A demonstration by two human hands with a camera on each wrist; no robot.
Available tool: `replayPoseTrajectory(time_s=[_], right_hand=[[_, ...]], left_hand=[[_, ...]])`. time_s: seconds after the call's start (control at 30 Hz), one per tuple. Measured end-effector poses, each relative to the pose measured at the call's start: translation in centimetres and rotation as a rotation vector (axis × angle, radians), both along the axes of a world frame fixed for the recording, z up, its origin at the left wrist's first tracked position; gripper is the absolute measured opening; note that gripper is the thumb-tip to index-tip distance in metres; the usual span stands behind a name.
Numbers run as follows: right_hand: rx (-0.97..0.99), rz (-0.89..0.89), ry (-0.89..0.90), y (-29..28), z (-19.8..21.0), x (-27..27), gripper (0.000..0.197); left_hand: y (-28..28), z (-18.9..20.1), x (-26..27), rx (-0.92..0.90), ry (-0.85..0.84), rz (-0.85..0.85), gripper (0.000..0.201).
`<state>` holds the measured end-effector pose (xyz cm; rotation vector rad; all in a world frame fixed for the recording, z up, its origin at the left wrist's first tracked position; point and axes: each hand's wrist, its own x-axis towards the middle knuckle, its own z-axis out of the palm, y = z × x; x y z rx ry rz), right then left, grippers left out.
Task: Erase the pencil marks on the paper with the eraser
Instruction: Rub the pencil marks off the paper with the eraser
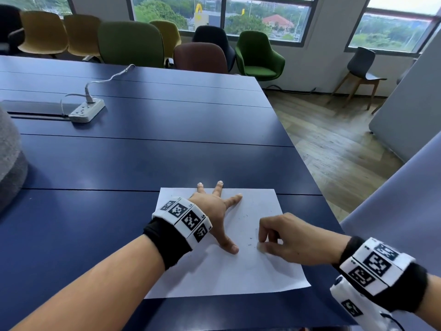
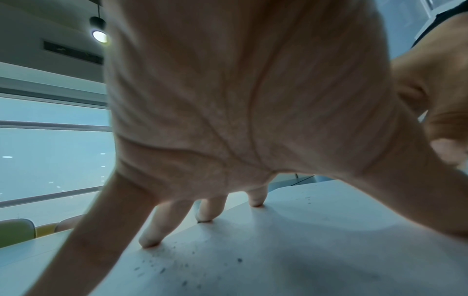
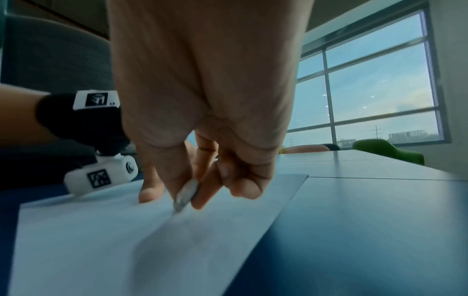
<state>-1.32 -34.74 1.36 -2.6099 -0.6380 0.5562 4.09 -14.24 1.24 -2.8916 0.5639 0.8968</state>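
Note:
A white sheet of paper [image 1: 238, 271] lies on the blue table [image 1: 143, 163] near its front edge. My left hand [image 1: 216, 206] is spread flat on the sheet's far left part, with straight fingers [image 2: 152, 238] pressing it down. My right hand [image 1: 284, 237] pinches a small pale eraser [image 1: 261, 247] between thumb and fingers, its tip touching the paper [image 3: 101, 240]. In the right wrist view the eraser [image 3: 186, 195] slants down onto the sheet. Dark eraser crumbs [image 1: 248, 240] are scattered on the paper between the hands. I see no clear pencil marks.
A white power strip [image 1: 87, 109] with a cable sits at the back left of the table. A grey object [image 1: 9, 158] stands at the left edge. Several chairs [image 1: 259, 54] line the far side. The table's right edge [image 1: 305, 168] drops to a wooden floor.

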Motion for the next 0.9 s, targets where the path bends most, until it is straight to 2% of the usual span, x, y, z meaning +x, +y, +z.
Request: replayPoseTrajectory(time_s=[0.2,0.33,0.5,0.7,0.83,0.9], right_hand=[[-0.026,-0.077,-0.081,0.1,0.3,1.8,0.010],[-0.041,0.059,0.020,1.1,0.4,1.1,0.012],[-0.038,-0.023,-0.103,1.6,0.5,3.4,0.013],[-0.020,0.161,0.061,2.0,0.6,2.0,0.010],[-0.008,0.036,-0.094,2.3,0.2,3.7,0.017],[0.026,0.058,-0.063,2.0,-0.1,3.1,0.009]], left_hand=[[0.0,-0.1,0.0,0.001,0.001,-0.003,0.135],[0.0,-0.1,0.1,-0.010,0.004,0.001,0.136],[0.1,-0.1,0.0,-0.011,-0.002,-0.005,0.135],[0.2,-0.1,0.0,-0.028,-0.001,0.005,0.134],[0.2,-0.3,0.0,-0.030,-0.007,0.008,0.134],[0.1,-0.2,0.0,-0.027,-0.011,0.005,0.134]])
